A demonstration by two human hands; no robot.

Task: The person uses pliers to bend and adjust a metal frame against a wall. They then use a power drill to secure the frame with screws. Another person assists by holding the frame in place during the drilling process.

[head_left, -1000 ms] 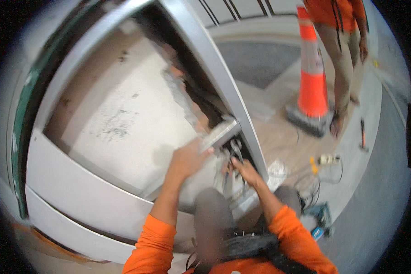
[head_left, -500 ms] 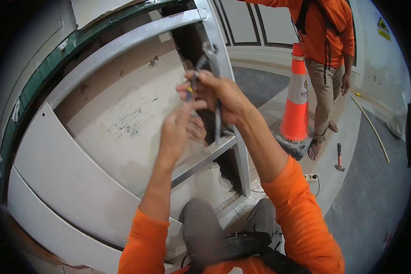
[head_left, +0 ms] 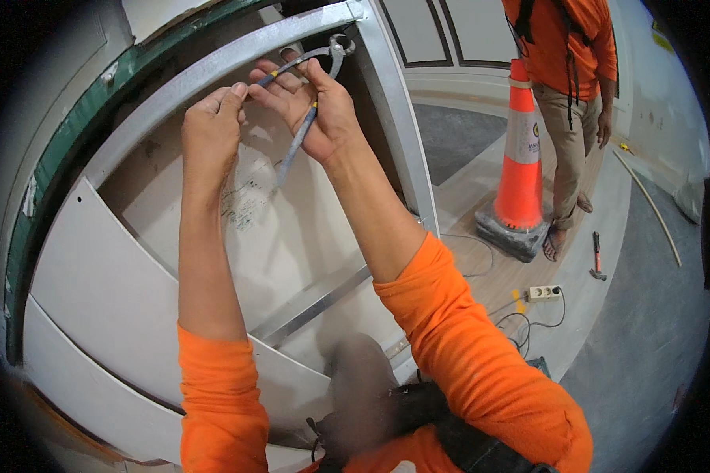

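Note:
My right hand (head_left: 327, 118) holds long-handled metal pincers (head_left: 300, 138) with yellow bands, their handles spread and jaws near the upper corner of a silver metal frame (head_left: 292, 25). My left hand (head_left: 213, 134) pinches at the end of the pincers' upper handle. Inside the frame is a marked off-white surface (head_left: 252, 236), crossed lower down by a metal bar (head_left: 312, 303). White panels (head_left: 102, 260) cover the frame's lower left.
A person (head_left: 568, 79) in orange stands at the right beside a traffic cone (head_left: 519, 189). A hammer (head_left: 597, 256), power strip (head_left: 543, 293) with cables and pale rod (head_left: 655, 205) lie on the floor. A green curved edge (head_left: 87, 110) borders the frame.
Both hands have risen from the lower crossbar to the top of the frame, carrying the pincers. The pincers' handles have spread, with my left hand now at one handle's end.

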